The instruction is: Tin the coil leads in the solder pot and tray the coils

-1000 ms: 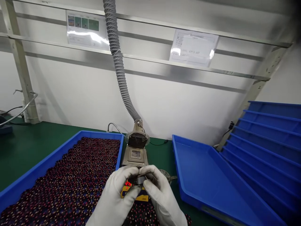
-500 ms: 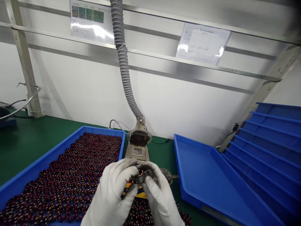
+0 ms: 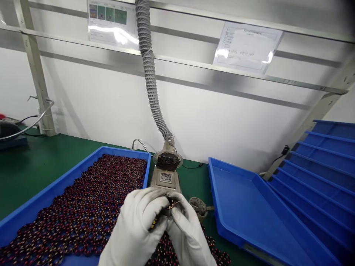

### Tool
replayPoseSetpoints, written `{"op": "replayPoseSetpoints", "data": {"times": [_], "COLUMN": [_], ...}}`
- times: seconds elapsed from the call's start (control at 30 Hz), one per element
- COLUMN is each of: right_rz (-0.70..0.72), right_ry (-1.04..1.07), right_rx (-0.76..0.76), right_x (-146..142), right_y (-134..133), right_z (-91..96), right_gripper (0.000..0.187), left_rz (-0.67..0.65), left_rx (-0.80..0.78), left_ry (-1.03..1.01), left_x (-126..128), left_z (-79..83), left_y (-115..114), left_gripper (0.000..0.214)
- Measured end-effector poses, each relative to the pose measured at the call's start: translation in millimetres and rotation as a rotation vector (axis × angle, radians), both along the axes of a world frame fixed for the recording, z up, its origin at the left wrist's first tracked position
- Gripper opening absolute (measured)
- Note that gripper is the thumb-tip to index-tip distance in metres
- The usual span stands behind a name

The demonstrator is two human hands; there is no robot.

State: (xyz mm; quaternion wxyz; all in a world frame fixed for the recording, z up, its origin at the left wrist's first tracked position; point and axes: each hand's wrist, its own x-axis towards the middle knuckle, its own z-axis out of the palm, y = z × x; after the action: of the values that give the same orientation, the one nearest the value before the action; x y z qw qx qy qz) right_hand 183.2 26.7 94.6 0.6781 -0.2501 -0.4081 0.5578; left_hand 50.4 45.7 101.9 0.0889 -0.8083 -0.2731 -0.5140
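Observation:
Both hands wear white gloves and meet around a small motor stator, a dark ring with copper-coloured spots and a thin wire end at its right. My left hand grips its left side, fingers curled over the top and thumb below. On the other side my right hand pinches it between thumb and fingers. Much of the ring is hidden by the gloves. Below and behind the hands lie more dark stators, partly covered. Just beyond them stands a metal device with a label.
A blue tray full of similar rings lies left on the green table. Right are a blue tray and stacked blue trays. A round pot stands beside my right hand. A grey hose reaches the fan hood.
The view has shifted slightly. Both hands stay around the stator, and my left hand has turned a little, covering more of the yellow area behind it.

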Motion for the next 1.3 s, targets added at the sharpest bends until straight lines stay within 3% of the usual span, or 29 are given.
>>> {"op": "replayPoseSetpoints", "data": {"times": [0.17,0.3,0.5,0.57,0.67,0.73,0.87,1.0,1.17,1.3], "right_rz": [0.023,0.146,0.216,0.223,0.201,0.203,0.228,0.281,0.243,0.114], "right_ry": [0.054,0.156,0.177,0.191,0.237,0.281,0.314,0.201,0.125,0.204], "right_rx": [-0.063,-0.093,-0.148,-0.171,-0.168,-0.164,-0.188,-0.160,-0.157,-0.169], "right_x": [3,-3,-3,-1,0,-2,-6,-3,1,-6], "right_y": [3,1,0,0,-3,-6,-6,6,7,-4], "right_z": [-3.1,-4.3,-6.6,-7.1,-7.8,-8.5,-9.6,-9.7,-11.3,-10.4], "right_gripper": [0.027,0.025,0.028,0.026,0.022,0.021,0.021,0.024,0.026,0.024], "left_rz": [-0.113,-0.250,-0.298,-0.286,-0.288,-0.292,-0.401,-0.478,-0.385,-0.399], "left_rx": [-0.126,-0.184,-0.672,-0.762,-0.814,-0.784,-0.749,-0.802,-0.882,-0.955], "left_ry": [-0.024,-0.123,-0.652,-0.637,-0.278,-0.184,-0.296,-0.553,-0.882,-0.582], "left_x": [-1,-5,-12,-14,-12,-8,-1,0,-8,-7], "left_z": [-2.5,-2.5,4.9,6.6,5.7,5.3,10.0,9.8,7.5,13.0], "left_y": [6,10,0,-1,1,2,4,5,5,4], "left_gripper": [0.023,0.019,0.016,0.011,0.050,0.058,0.031,0.009,0.005,0.019]}}
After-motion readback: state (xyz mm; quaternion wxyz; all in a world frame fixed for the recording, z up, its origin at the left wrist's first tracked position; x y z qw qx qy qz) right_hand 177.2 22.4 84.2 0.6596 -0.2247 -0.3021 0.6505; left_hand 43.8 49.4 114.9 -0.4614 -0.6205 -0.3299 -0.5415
